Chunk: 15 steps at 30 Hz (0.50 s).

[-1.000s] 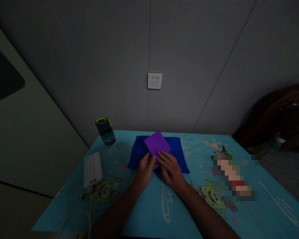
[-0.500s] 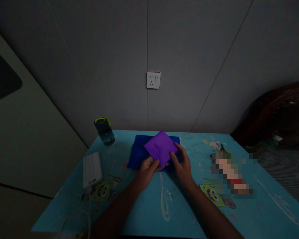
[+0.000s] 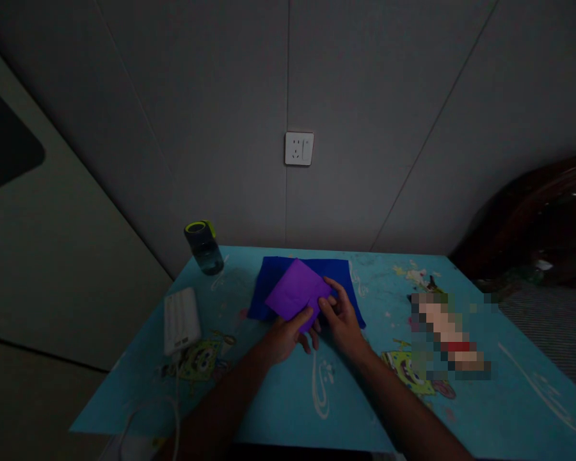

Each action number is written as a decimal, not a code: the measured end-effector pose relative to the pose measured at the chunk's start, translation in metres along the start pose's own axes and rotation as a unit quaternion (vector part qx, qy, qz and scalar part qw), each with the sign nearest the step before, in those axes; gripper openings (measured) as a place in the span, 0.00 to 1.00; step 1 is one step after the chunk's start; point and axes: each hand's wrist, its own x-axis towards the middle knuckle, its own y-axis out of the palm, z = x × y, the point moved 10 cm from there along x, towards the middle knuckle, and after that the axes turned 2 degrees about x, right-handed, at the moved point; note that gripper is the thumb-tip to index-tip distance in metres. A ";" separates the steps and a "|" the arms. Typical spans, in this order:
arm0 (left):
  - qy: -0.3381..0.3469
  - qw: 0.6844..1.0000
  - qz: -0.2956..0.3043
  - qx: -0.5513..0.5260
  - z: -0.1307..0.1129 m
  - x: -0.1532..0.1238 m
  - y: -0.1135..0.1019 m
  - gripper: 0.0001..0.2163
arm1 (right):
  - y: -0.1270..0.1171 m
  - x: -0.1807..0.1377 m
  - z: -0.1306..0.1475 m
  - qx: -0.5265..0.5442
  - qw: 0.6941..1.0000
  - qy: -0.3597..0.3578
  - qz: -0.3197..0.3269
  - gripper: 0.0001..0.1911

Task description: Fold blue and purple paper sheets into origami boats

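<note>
Dim light, head view. Purple square of paper (image 3: 292, 291) held in both hands at mid-table, turned cornerwise, above a dark blue sheet (image 3: 269, 274); in this gloom I cannot tell whether the two touch. Left hand (image 3: 286, 335): grip closed on the near edge, thumb on top, fingers underneath. Right hand (image 3: 343, 318): pinching the right corner, thumb on the upper face, index finger along the far side of the corner. Hands just beside each other. Blue sheet lies flat on a light-blue patterned table (image 3: 297, 413). Toward the left edge: white power bank (image 3: 181, 323), cable (image 3: 177, 400) at its near end; behind it, a dark bottle (image 3: 205, 251) with yellow-green trim, upright. At right, a pixelated patch (image 3: 446, 333) covers part of the tabletop. White socket plate (image 3: 299, 148) on the grey wall (image 3: 221, 115) behind.
</note>
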 end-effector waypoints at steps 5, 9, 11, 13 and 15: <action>-0.012 0.997 -0.003 0.081 0.003 0.000 -0.001 0.22 | -0.009 0.005 0.002 -0.047 0.999 -0.012 -0.014 0.28; -0.004 0.994 0.008 0.111 0.000 0.000 0.001 0.22 | -0.016 0.006 0.008 -0.055 0.998 0.001 -0.034 0.19; -0.001 0.991 0.017 0.135 -0.001 0.000 0.001 0.22 | -0.013 0.005 0.010 -0.039 0.999 0.010 -0.017 0.20; -0.002 0.988 0.031 0.153 -0.001 0.000 0.003 0.22 | -0.010 0.003 0.011 -0.029 0.999 0.016 -0.006 0.22; -0.009 0.986 0.051 0.158 0.002 -0.002 0.007 0.24 | -0.010 0.002 0.010 -0.021 1.000 0.022 -0.006 0.22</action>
